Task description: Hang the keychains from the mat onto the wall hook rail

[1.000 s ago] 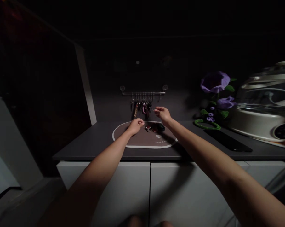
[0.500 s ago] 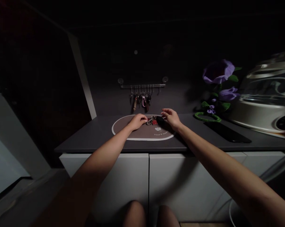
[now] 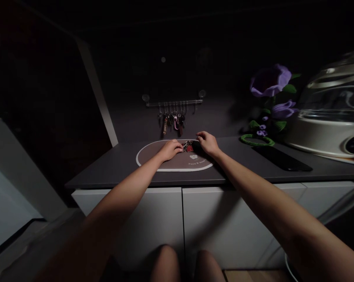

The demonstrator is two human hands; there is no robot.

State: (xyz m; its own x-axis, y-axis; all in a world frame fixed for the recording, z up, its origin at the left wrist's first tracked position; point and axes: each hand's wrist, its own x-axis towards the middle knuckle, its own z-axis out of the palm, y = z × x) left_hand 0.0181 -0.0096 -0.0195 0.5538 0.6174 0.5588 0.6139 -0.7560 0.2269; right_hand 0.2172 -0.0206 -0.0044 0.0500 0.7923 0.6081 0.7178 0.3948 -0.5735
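Note:
My left hand point(image 3: 171, 150) rests low over the oval brown mat point(image 3: 149, 156), its fingers bent and pressed together at the left side of a bunch of keys point(image 3: 186, 145). The fingertips meet the metal there. A red tag point(image 3: 189, 149) hangs on the bunch and lies on the mat. Just right of the keys is my right hand point(image 3: 208, 143), palm down over the mat's right part. Its fingers are half bent and somewhat apart, with nothing visible between them. A dark shadow lies under that hand.
A clear hook rail point(image 3: 173, 103) on the dark wall carries several keys point(image 3: 174, 122). To the right are purple felt flowers point(image 3: 270, 80) with a green ring base point(image 3: 257, 140), a black phone-like slab point(image 3: 282, 158) and a white appliance point(image 3: 326, 133). White cabinet doors point(image 3: 153, 219) front the dark counter point(image 3: 97, 166).
The whole view has shifted a little. My left fingertips have moved slightly right, closer over the keys. My right hand stays about where it was beside them.

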